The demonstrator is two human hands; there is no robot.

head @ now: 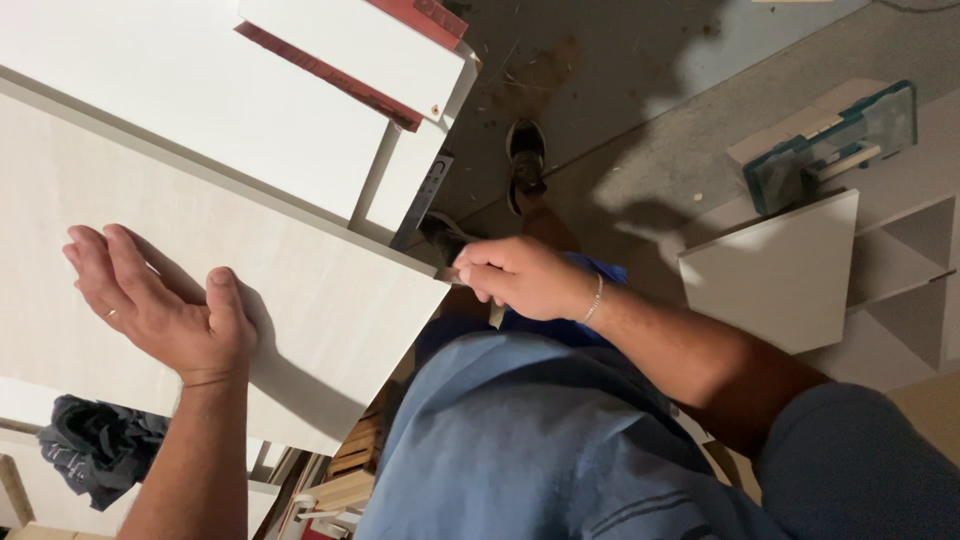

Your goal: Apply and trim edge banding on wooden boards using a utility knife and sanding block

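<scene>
Panel [200,250], pale and wood-grained, fills the left half of your view and slopes down toward your lap, its lower corner ending just above your blue shirt [520,440]. Your left hand [160,305] lies flat on its face with fingers spread open and thumb out, pressing rather than gripping, well in from the right-hand edge. Your right hand [515,278] is closed in a fist at that right edge, near the corner where the panel meets the white cabinet boards [300,110] behind it; it is wrapped around a small dark tool [445,238] whose tip points at the joint, though you cannot tell exactly what kind of tool it is. A bracelet [595,298] shows on that wrist. A metal strip [425,200] runs down the side of the white boards, just beside the tool. Beyond your right hand, a shoe [525,160] stands on the grey floor [640,130], which is scattered with shavings. Further right, well apart from both hands, a white triangular board [780,275] lies near a teal and clear plastic case [840,140]. Below the panel at lower left, a dark crumpled cloth [95,445] sits, with stacked wooden slats [350,470] nearby.
</scene>
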